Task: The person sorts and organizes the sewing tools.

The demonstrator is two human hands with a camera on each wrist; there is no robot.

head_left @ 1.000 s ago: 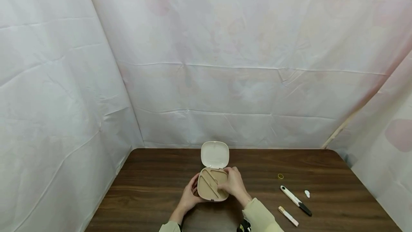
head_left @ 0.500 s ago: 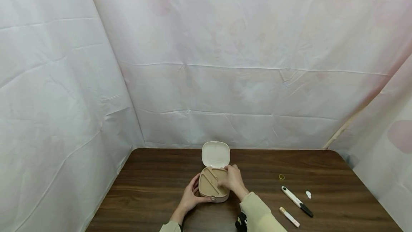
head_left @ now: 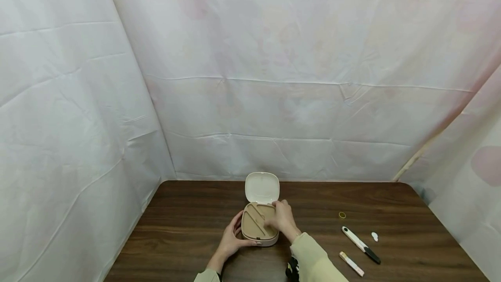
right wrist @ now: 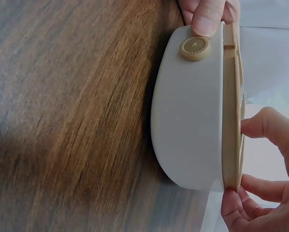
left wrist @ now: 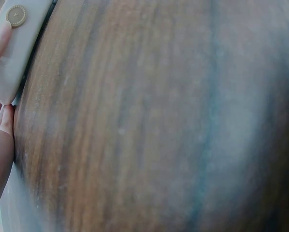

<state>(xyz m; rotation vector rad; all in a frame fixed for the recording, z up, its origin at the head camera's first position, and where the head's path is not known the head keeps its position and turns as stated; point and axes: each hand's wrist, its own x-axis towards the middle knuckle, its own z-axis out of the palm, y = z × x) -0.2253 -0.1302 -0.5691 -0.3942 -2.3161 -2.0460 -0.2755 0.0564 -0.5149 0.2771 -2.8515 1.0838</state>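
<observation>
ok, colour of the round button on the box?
The button is tan with a darker brownish face; clearest in right wrist view.

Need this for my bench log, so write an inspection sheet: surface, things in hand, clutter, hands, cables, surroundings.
Surface: brown wood-grain table.
Things in hand: white box, lid open at the far side, tan insert at its rim.
Clutter: yellow ring, white-and-black tool, pink-and-white stick, small white piece, all lying to the right.
Left hand: grips the box's left side, thumb at its round front button.
Right hand: pinches the insert's edge.
Cables: nothing seen.
Surroundings: pale sheeting behind and at both sides.
</observation>
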